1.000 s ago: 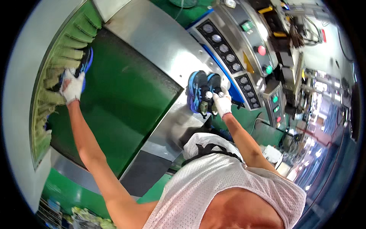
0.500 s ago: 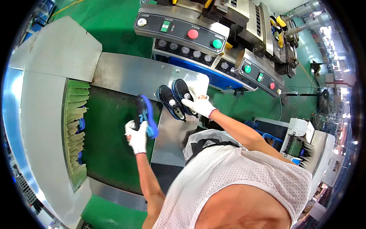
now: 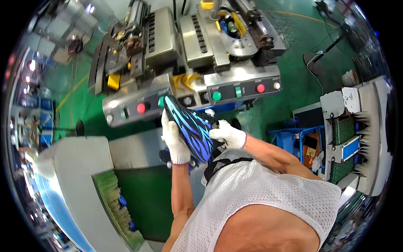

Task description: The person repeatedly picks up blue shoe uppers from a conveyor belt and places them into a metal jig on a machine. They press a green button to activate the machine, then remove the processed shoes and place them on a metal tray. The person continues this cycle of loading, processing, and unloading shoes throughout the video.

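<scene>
- Brought together since the earlier frame: left hand point(image 3: 174, 143) away from above the green belt point(image 3: 145, 191), right hand point(image 3: 228, 134) up from the pair at the corner of the metal surface point(image 3: 132, 150), both now at one black-and-blue shoe point(image 3: 191, 128).
- Swung round as well, with the machine point(image 3: 163, 38), left control panel point(image 3: 132, 110) and right control panel point(image 3: 247, 91) now straight across from both hands.
- Held up off the metal surface, in front of its right-hand end, with the edge and corner there hidden.
- Set between both hands: just right of the left hand, touching along the side; just left of the right hand, touching at the fingertips.
- Closed around the shoe's left side with the left hand, fingers reaching up along it; thumb position hard to tell.
- Pinched at the black part on the right side with the right hand, fingers bent.
- Pointed with its cyan end up and left, toward the left control panel; purple-blue end down and right, toward the waist.
- Slanted in its long axis from upper left to lower right, streaked face toward the camera; cannot tell toe from heel.
- Partly visible behind the left wrist: a dark shoe point(image 3: 165, 156), near the metal surface's right-hand end.
- Poking through the brush strips point(image 3: 110, 193) at the belt's left edge: blue shoe parts point(image 3: 122, 200).
</scene>
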Demonstrator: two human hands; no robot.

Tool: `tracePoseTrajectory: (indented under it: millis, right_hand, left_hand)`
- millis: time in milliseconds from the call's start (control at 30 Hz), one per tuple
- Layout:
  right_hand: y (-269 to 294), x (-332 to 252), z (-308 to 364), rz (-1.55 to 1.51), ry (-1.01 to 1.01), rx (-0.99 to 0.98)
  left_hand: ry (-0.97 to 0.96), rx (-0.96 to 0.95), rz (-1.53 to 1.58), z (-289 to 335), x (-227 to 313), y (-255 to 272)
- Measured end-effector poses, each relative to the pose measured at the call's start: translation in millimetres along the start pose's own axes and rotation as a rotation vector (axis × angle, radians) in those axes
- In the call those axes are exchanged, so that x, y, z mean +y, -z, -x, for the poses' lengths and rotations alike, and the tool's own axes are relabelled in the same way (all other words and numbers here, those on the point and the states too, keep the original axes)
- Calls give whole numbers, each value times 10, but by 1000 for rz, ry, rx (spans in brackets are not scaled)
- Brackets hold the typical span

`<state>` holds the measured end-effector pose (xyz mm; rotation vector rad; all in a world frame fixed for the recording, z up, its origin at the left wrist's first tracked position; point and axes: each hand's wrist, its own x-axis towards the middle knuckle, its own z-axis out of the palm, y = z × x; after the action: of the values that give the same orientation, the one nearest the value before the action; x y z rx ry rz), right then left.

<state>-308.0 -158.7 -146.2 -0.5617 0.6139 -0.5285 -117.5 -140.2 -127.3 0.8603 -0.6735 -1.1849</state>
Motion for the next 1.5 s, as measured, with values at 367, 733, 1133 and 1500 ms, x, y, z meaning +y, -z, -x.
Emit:
tracePoseTrajectory:
  millis: [367,733,1133,1500]
  right_hand:
    - [1454,-1077,899,-133,636,566]
    - [2005,-834,1562,-263,658,962]
    - [1843,-1653,853,76,556,1092]
    - [2869,-3716,-2087,1307,251,1082]
  left_hand:
    - [-27,-451,-695,-1974,-1226,-2048]
    - [30,38,-1425,-4203,-3052,-2488]
    - [213,-165,-1126,-3328,-1109,-2464]
    - [582,-153,-1223,-677,-369,65]
